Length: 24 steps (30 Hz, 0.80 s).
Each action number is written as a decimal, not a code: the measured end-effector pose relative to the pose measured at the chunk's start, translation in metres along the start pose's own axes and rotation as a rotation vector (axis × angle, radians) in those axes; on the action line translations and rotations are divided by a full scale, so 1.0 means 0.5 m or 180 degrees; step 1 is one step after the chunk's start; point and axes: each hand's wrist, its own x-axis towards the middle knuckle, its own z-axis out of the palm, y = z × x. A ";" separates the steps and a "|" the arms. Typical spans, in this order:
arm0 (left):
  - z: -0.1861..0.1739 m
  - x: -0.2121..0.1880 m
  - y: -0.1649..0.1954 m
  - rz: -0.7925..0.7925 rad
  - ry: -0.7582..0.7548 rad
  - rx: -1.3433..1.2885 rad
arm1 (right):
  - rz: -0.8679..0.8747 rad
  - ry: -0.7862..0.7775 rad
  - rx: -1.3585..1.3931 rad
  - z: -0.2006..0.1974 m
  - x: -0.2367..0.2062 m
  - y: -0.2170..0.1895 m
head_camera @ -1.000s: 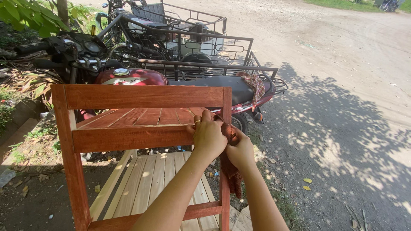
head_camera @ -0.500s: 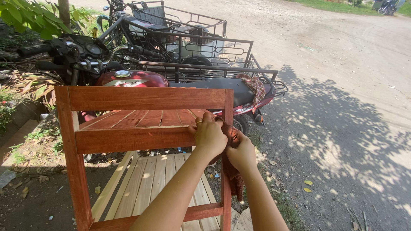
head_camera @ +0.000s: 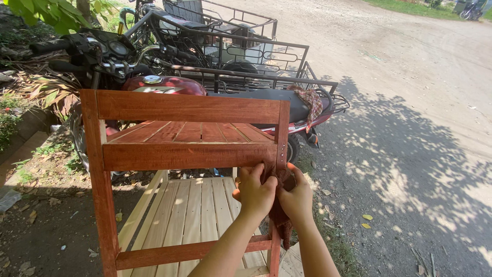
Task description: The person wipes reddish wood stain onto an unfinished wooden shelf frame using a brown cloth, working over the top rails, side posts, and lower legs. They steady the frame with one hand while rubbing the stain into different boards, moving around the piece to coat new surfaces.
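- Two bare hands work close together at the right front leg of one wooden shelf unit (head_camera: 184,154): the left hand (head_camera: 254,191) is curled around the leg from its left side, the right hand (head_camera: 296,197) from its right.
- Both hands are clenched on one dark red rag (head_camera: 279,218), which is bunched against the leg just under the middle rail; its loose end hangs down between the forearms.
- The shelf unit stands directly in front of the person, on dirt ground. Its frame is stained red-brown: two front legs show, and three front rails, one at the top, one in the middle and one low down.
- One upper slatted shelf (head_camera: 195,132) is stained the same red-brown. One lower slatted shelf (head_camera: 195,215) is pale, bare wood, about eight slats across.
- Dry leaves (head_camera: 366,221) lie scattered on the ground to the right of the unit, a few of them yellow.
- Just behind the unit, one red motorcycle (head_camera: 164,84) is parked, with a black seat and a checked cloth (head_camera: 310,100) draped at the rear. The top rail hides part of its tank.
- One metal cage sidecar (head_camera: 241,48) stands beyond the motorcycle, attached or parked close; I cannot tell which.
- Green leaves (head_camera: 56,13) hang at the far left, and a sunlit dirt road (head_camera: 400,56) runs off to the right, dappled with tree shadow.
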 end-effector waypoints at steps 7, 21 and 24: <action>-0.026 0.027 0.011 0.0334 0.0408 -0.1379 | -0.0105 -0.0056 0.1305 -0.029 -0.032 -0.037; -0.322 0.083 -0.023 -0.0266 -0.0758 -0.1072 | -0.1293 -0.2328 0.0647 0.095 -0.060 -0.203; -0.386 0.071 -0.007 -0.0184 -0.0891 -0.1375 | -0.1350 -0.2762 0.1648 0.123 -0.046 -0.247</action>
